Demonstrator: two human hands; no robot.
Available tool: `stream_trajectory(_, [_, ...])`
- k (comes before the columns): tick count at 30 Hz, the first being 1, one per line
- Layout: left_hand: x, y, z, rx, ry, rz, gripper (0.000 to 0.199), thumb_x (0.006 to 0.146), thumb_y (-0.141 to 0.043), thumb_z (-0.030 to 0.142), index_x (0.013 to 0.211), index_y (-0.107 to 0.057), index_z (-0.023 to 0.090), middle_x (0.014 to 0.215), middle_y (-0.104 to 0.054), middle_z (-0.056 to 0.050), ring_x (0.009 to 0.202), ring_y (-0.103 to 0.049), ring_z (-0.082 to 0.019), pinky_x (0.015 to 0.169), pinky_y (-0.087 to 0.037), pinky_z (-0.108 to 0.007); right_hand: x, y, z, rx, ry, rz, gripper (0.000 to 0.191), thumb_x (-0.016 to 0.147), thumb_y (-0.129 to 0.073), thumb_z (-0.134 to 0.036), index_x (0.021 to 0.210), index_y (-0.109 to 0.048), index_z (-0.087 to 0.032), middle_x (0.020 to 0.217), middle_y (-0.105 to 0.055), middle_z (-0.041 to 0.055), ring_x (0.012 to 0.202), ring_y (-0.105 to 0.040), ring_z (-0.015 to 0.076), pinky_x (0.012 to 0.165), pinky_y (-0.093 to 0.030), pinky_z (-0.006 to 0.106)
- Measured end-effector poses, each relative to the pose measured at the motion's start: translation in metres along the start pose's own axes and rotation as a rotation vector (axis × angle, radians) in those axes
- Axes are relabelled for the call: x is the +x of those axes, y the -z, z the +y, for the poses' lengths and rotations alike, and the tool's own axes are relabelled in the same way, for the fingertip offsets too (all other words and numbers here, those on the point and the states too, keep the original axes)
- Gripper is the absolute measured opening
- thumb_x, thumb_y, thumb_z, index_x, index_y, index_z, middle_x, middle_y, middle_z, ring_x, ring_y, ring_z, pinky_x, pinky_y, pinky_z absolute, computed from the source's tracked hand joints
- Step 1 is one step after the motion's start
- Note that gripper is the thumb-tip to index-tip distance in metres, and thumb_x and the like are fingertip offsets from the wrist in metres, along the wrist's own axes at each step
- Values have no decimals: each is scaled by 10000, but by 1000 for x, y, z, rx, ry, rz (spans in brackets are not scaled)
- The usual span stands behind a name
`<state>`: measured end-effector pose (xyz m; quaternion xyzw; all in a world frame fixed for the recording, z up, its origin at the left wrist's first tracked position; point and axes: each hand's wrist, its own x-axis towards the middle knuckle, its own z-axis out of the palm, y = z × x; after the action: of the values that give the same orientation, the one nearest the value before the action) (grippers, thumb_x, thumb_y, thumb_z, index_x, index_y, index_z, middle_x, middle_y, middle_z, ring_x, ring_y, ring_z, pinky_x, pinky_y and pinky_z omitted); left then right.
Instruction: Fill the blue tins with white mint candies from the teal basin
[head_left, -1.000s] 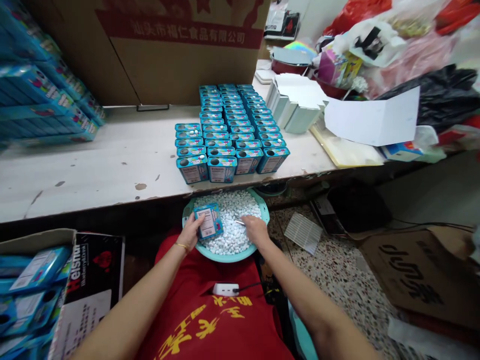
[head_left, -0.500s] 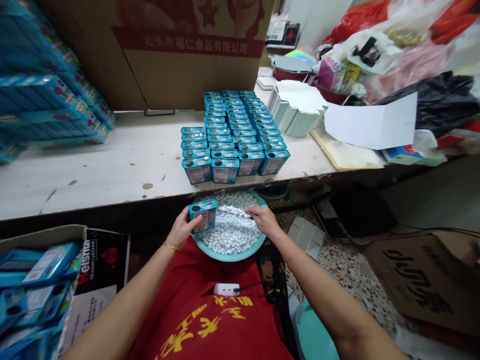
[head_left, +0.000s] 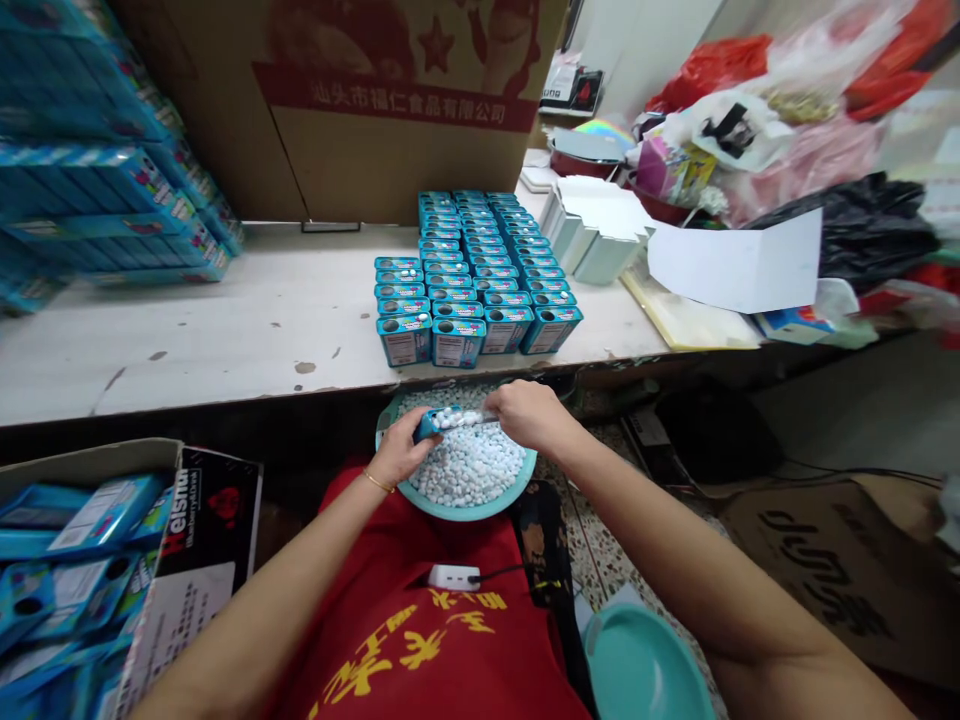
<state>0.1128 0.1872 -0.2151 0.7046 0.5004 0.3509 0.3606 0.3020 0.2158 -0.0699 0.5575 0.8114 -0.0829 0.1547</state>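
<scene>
Container [head_left: 427, 426], blue and tilted, lies in the grip of the left hand [head_left: 402, 450], at its fingertips and on the side facing the right hand [head_left: 528, 412]. Left fingers are closed around its body, its upper end turned toward the scoop [head_left: 488, 418]. Right hand is clamped on the handle of that scoop, which carries white pellets [head_left: 457, 417] right at the container; the scoop is partly hidden, so whether its edge touches the opening cannot be firmly established. Both hands are positioned above a turquoise basin [head_left: 466, 513] filled with like pellets. Beyond the basin, rows of blue containers [head_left: 458, 345] stand upright on the white tabletop [head_left: 247, 350], well apart from both hands. An open carton [head_left: 176, 560] of blue containers sits at the person's left.
</scene>
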Motion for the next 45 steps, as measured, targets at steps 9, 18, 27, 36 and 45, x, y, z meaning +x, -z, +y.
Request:
stream_trajectory(9, [-5, 11, -8, -251, 126, 83, 393, 701, -599, 332, 1042, -533, 147, 982, -600, -61, 917, -552, -199, 860, -417, -332, -11, -2, 26, -95, -24, -39, 318, 775, -382, -165, 952, -632, -249, 926, -650, 72, 856, -588, 193, 693, -399, 278])
stream_trajectory(18, [-6, -22, -30, -1067, 586, 159, 417, 656, -668, 331, 1011, -496, 197, 967, -626, -45, 862, -612, -192, 780, -497, -375, -3, -160, 45, 100, -151, -35, 344, 832, -348, -185, 1068, -577, -283, 990, -630, 34, 917, -563, 153, 709, -395, 228])
stream_trajectory(27, [-4, -12, -22, -938, 460, 149, 401, 673, -651, 325, 1020, -514, 177, 1001, -609, -56, 897, -588, -184, 830, -467, -349, 27, -187, 34, 487, -184, 180, 335, 818, -389, -187, 1033, -626, -285, 1067, -635, -33, 974, -567, 147, 800, -420, 230])
stream_trajectory(36, [-11, 22, -23, -327, 208, 113, 403, 680, -612, 348, 1026, -528, 158, 957, -599, -50, 890, -549, -194, 858, -416, -336, 5, -98, 41, 459, -67, 222, 310, 800, -421, -200, 976, -653, -305, 996, -668, -33, 926, -589, 139, 753, -433, 221])
stream_trajectory(45, [-4, 22, -15, -262, 145, 138, 417, 710, -575, 361, 1067, -508, 156, 971, -600, -58, 888, -551, -192, 841, -420, -330, 15, -85, 55, 620, -25, 173, 282, 775, -455, -236, 951, -674, -251, 836, -692, -14, 732, -602, 131, 655, -439, 216])
